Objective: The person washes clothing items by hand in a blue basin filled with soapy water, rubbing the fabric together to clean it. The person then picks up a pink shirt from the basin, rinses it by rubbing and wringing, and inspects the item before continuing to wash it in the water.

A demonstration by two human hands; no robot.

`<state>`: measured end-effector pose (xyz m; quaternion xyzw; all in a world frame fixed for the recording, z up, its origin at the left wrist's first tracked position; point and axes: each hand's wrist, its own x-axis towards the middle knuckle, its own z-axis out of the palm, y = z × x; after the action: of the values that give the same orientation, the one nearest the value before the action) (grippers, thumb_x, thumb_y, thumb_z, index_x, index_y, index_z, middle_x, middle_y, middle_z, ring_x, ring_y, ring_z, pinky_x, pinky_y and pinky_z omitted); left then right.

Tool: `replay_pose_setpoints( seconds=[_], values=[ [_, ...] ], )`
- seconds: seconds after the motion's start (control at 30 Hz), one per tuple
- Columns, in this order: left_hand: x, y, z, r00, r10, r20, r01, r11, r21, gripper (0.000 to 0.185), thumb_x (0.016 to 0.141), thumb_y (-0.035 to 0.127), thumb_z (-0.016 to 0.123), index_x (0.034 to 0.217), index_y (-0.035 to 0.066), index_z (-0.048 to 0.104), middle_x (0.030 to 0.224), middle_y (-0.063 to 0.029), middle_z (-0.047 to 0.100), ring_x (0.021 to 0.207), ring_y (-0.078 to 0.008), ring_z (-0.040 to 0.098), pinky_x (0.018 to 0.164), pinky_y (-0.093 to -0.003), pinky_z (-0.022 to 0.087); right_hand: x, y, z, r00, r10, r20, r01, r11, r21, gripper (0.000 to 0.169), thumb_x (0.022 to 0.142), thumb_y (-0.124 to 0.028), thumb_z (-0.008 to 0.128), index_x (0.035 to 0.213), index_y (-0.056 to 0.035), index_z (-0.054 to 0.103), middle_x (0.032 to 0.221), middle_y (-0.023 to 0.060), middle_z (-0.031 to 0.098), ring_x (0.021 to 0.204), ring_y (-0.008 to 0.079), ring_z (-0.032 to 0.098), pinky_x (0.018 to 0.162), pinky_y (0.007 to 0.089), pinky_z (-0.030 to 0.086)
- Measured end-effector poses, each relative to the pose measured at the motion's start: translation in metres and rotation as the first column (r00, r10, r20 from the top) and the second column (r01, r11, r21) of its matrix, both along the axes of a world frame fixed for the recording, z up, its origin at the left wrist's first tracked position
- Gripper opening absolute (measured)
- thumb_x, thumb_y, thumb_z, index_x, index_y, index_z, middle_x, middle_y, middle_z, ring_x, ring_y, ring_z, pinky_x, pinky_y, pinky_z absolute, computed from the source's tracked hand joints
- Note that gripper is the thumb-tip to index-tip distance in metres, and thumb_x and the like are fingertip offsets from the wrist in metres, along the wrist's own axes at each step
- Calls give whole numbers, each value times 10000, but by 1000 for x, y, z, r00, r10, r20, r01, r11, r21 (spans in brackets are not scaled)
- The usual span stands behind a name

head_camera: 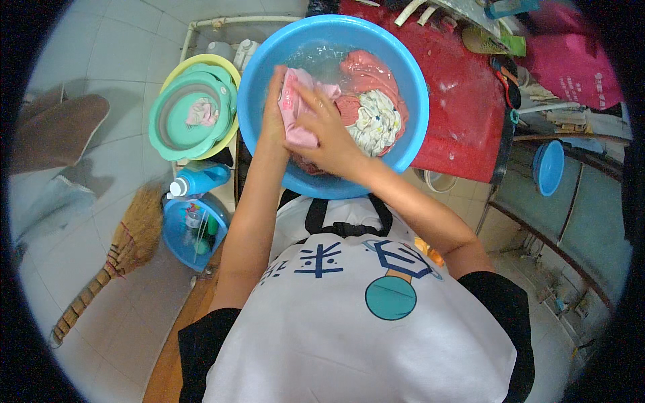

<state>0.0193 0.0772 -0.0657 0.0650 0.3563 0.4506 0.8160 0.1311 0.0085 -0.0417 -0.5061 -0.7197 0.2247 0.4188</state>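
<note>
A large blue plastic basin (pixel 410 65) with water in it stands before me. Over its left half, my left hand (pixel 274 111) grips a light pink cloth (pixel 301 132) from the left side. My right hand (pixel 327 131) presses on the same cloth from the right, fingers spread across it. Part of the cloth is hidden behind the fingers. A wet coral-pink garment (pixel 370 68) lies in the basin to the right of my hands. On top of it sits a bunched white cloth with small coloured spots (pixel 378 126).
Left of the basin, a small pink cloth (pixel 202 113) lies in a stacked mint-green basin (pixel 169 128). Below are a blue bottle with a white cap (pixel 204 179), a blue bin (pixel 186 252) and a straw broom (pixel 126 237). A red tabletop (pixel 463 111) extends to the right.
</note>
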Motion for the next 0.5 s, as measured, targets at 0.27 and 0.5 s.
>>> replay_pose_setpoints(
  seconds=[0.27,0.5],
  values=[
    [27,-26,-8,985,0,-173,8,999,43,246,923,330,532,1058,127,509,1004,-48,566,933,-180,569,838,-334,486,5,38,-53,762,-604,-233,537,791,-291,352,835,-290,616,1024,3,574,948,220,613,857,402,587,787,459,449],
    [30,-32,-5,998,-54,-42,50,994,-102,388,948,371,474,1195,76,525,1168,-86,587,1073,-214,562,920,-366,464,23,52,-3,906,-419,-55,318,762,-564,401,842,-357,594,1031,-4,565,911,214,608,855,402,582,790,463,443]
  ],
)
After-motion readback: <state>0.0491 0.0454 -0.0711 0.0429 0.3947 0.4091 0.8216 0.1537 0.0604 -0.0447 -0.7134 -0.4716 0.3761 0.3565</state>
